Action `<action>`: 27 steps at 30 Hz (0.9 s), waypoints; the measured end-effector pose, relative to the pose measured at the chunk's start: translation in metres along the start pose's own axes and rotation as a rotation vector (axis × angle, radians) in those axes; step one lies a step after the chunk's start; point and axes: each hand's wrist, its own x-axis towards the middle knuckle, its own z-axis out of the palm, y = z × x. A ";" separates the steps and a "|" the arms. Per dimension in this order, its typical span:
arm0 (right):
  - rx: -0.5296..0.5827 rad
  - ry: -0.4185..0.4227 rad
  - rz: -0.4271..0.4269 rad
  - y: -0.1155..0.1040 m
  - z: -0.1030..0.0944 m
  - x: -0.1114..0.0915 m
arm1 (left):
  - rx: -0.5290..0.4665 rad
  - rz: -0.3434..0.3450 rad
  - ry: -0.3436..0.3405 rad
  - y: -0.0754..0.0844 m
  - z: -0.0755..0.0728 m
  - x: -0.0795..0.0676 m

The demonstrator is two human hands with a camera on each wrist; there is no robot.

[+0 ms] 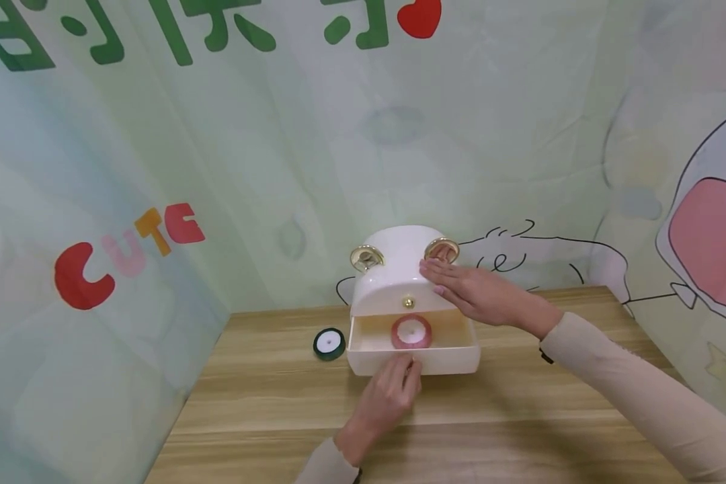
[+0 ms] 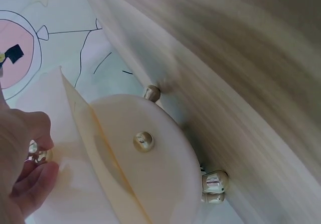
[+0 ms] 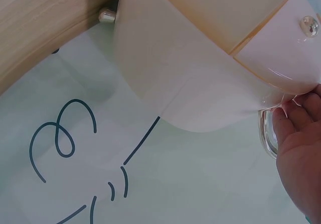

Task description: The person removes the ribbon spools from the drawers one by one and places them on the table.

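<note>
A white storage box with a rounded top stands near the wall, its lower drawer pulled out. Inside the drawer lies a pink ribbon spool. My left hand is at the drawer front; in the left wrist view its thumb and fingers pinch a gold knob. My right hand rests with extended fingers on the box's upper right side, beside a gold ring-shaped ear. The upper compartment, with its own gold knob, is closed.
A dark green ribbon spool with a white centre lies on the wooden table, left of the drawer. Behind the box hangs a printed fabric backdrop. A second gold ear sits on the box's left side.
</note>
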 end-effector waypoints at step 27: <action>0.004 0.016 -0.015 0.003 0.003 0.000 | 0.012 0.059 0.022 0.026 -0.030 -0.013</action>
